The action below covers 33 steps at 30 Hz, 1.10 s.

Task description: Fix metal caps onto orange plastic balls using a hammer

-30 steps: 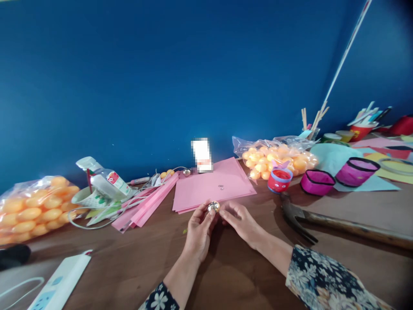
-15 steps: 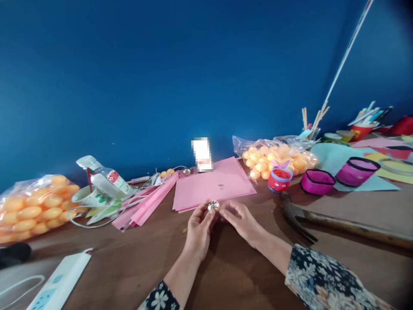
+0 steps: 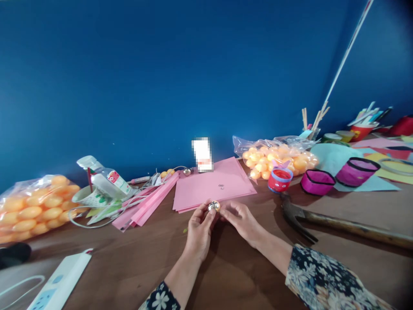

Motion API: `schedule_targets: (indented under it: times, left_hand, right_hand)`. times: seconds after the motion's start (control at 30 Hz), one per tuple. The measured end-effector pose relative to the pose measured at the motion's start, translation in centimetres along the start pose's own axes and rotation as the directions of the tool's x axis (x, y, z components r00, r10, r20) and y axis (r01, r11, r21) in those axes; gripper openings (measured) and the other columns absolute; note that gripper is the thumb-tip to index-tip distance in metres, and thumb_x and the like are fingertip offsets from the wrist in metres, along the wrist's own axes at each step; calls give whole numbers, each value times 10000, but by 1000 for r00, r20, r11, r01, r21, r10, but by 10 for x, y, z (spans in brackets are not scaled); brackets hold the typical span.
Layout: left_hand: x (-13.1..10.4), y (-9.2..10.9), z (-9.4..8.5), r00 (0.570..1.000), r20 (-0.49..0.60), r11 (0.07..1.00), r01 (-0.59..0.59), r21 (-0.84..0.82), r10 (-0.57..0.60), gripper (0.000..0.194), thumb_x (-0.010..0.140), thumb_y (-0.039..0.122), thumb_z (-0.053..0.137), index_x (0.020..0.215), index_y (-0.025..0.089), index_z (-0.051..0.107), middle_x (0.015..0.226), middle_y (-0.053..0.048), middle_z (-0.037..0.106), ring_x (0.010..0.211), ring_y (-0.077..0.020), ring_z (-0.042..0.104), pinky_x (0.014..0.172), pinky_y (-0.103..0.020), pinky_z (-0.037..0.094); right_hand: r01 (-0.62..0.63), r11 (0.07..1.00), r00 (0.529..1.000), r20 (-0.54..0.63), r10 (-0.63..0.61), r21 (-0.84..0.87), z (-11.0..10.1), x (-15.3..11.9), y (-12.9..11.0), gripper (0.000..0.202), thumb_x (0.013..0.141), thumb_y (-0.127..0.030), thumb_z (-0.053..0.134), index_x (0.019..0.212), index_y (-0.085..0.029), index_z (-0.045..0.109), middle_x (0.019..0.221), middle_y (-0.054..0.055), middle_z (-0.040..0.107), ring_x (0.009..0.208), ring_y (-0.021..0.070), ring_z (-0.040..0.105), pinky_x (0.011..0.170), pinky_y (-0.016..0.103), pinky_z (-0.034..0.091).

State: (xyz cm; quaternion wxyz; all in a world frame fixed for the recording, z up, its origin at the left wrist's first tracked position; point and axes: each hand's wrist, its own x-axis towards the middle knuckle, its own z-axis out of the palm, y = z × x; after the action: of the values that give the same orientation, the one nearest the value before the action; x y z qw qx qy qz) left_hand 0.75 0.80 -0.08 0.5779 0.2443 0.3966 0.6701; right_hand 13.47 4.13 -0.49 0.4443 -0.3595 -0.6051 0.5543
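A small shiny metal ball [image 3: 214, 206] is pinched between the thumb and fingers of my left hand [image 3: 199, 232], just in front of a stack of pink paper [image 3: 206, 188]. My right hand [image 3: 241, 221] meets the ball from the right, thumb and fingertips closed at its edge. Its other fingers are partly hidden. Tiny ring-like metal pieces [image 3: 221, 186] lie on the pink paper. A similar shiny ball [image 3: 186, 172] rests behind the stack's left corner.
A claw hammer [image 3: 335, 221] lies to the right, near a red cup [image 3: 280, 178] and purple bands [image 3: 318, 181]. Bags of orange balls stand left [image 3: 35, 209] and right [image 3: 274, 159]. Pink strips [image 3: 151, 202], a bottle [image 3: 112, 178] and a power strip [image 3: 61, 280] are on the left.
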Motion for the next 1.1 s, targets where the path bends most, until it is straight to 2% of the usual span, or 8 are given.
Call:
schedule_targets:
  times: [0.57,1.1]
  left_hand:
    - [-1,0,1,1000,1,1000,3,3,-3,363,659,181,689,1014,190,613,961,-43,674,877,-172,610,805,-317,468]
    - [-2,-2,1,1000,-4,999,-29,40,29,397,675,184,676,1062,174,586,968,-54,673,885,-161,614,812,-303,473]
  right_hand:
    - [-11,1000,1000,-10,11,25,1,0,1,226,796,-371,556,774,-150,597,701,21,614,679,156,566,661,279,455]
    - [-23,998,999,-22,25,54,1,0,3,195,771,-342,587,788,-148,605,723,23,641,687,151,587,666,272,469]
